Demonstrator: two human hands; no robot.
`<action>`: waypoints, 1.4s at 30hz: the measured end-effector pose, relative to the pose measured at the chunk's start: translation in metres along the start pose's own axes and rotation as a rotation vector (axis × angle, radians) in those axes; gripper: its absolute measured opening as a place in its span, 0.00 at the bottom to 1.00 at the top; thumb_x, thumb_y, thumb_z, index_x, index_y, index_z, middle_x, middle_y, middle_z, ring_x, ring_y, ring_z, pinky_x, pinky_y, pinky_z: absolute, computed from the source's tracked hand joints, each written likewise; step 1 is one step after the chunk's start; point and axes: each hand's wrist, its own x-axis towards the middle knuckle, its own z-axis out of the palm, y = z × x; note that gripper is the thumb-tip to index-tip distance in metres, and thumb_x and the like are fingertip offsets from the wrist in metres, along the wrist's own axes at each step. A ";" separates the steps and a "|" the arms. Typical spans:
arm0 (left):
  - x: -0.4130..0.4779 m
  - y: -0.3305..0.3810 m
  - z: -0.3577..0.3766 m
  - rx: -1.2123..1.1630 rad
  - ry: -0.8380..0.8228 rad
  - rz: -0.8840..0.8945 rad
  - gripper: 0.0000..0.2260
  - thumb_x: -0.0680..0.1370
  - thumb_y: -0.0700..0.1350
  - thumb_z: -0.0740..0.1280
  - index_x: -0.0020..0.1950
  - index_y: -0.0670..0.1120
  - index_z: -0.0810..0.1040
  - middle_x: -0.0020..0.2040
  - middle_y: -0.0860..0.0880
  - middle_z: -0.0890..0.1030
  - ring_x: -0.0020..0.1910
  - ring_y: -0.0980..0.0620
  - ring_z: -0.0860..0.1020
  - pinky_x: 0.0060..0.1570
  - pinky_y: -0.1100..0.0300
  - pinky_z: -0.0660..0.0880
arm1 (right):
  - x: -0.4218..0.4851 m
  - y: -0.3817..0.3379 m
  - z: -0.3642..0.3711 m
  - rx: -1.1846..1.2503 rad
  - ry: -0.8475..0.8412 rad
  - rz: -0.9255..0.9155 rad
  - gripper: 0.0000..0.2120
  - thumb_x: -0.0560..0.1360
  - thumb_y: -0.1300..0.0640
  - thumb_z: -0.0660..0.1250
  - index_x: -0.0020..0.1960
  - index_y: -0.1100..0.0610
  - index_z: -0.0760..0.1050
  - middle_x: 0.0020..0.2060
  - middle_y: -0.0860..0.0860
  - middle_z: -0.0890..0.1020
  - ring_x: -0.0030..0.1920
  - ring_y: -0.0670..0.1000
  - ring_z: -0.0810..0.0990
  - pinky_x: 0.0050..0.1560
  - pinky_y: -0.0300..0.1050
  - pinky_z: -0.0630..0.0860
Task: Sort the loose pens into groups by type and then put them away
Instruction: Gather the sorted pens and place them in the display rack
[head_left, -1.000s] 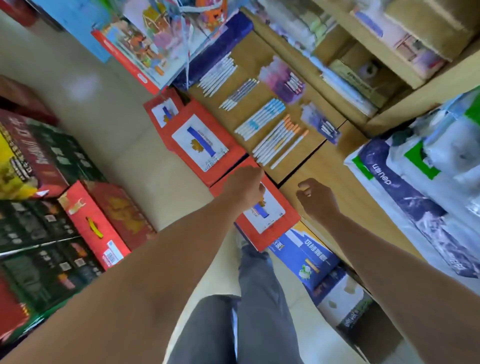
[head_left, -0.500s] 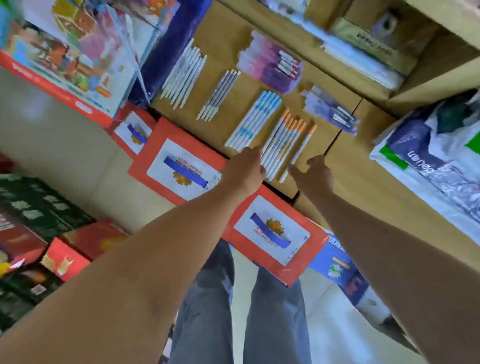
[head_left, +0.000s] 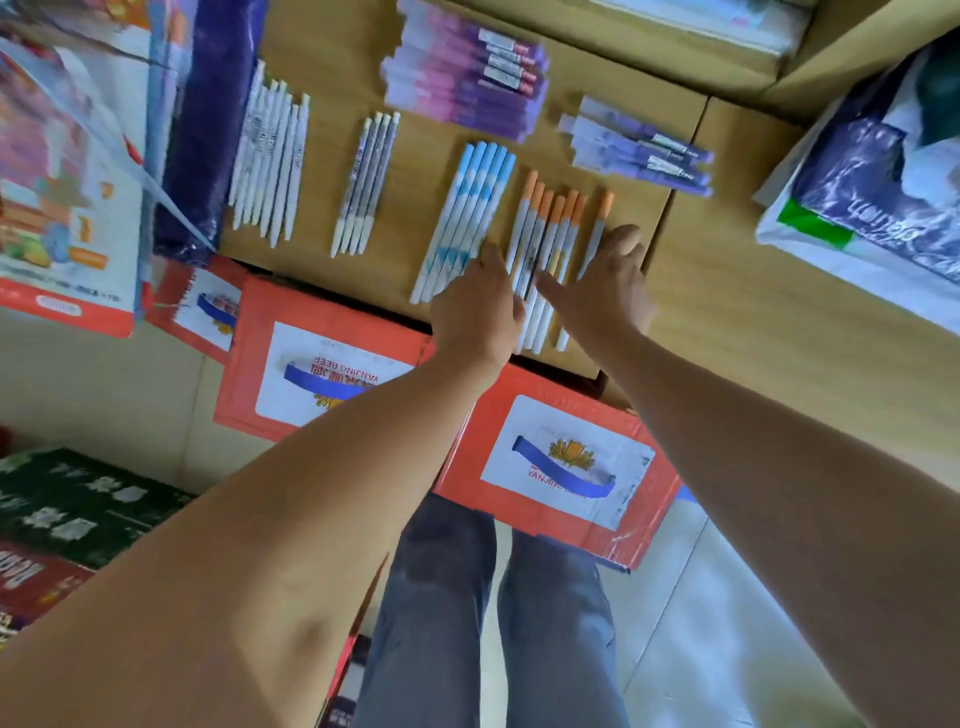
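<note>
On my feed the left hand (head_left: 478, 312) and right hand (head_left: 605, 288), fingers spread, flank the orange-capped white pens (head_left: 550, 228), maybe touching.

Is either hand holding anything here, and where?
Nothing is gripped. The left hand and right hand lie open against the orange-capped pens, at their white lower halves.
</note>
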 end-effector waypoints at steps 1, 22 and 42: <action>0.001 0.001 0.001 0.013 0.007 0.001 0.27 0.80 0.50 0.61 0.74 0.39 0.58 0.56 0.44 0.78 0.48 0.45 0.81 0.33 0.56 0.68 | 0.000 0.000 0.001 -0.001 0.003 0.000 0.40 0.66 0.36 0.72 0.64 0.59 0.59 0.57 0.54 0.72 0.53 0.54 0.77 0.38 0.46 0.70; 0.016 0.014 -0.007 0.060 -0.037 0.069 0.10 0.77 0.49 0.63 0.49 0.42 0.74 0.36 0.48 0.73 0.36 0.48 0.74 0.33 0.56 0.68 | 0.012 0.017 -0.018 -0.058 -0.063 -0.088 0.29 0.70 0.48 0.73 0.60 0.61 0.63 0.55 0.57 0.73 0.54 0.58 0.77 0.42 0.45 0.70; 0.007 0.011 -0.011 -0.306 -0.168 0.110 0.08 0.81 0.47 0.56 0.47 0.43 0.66 0.30 0.52 0.69 0.29 0.50 0.71 0.28 0.59 0.67 | 0.018 0.030 -0.036 0.043 -0.150 -0.162 0.15 0.77 0.58 0.64 0.61 0.63 0.67 0.51 0.61 0.78 0.51 0.62 0.78 0.42 0.47 0.67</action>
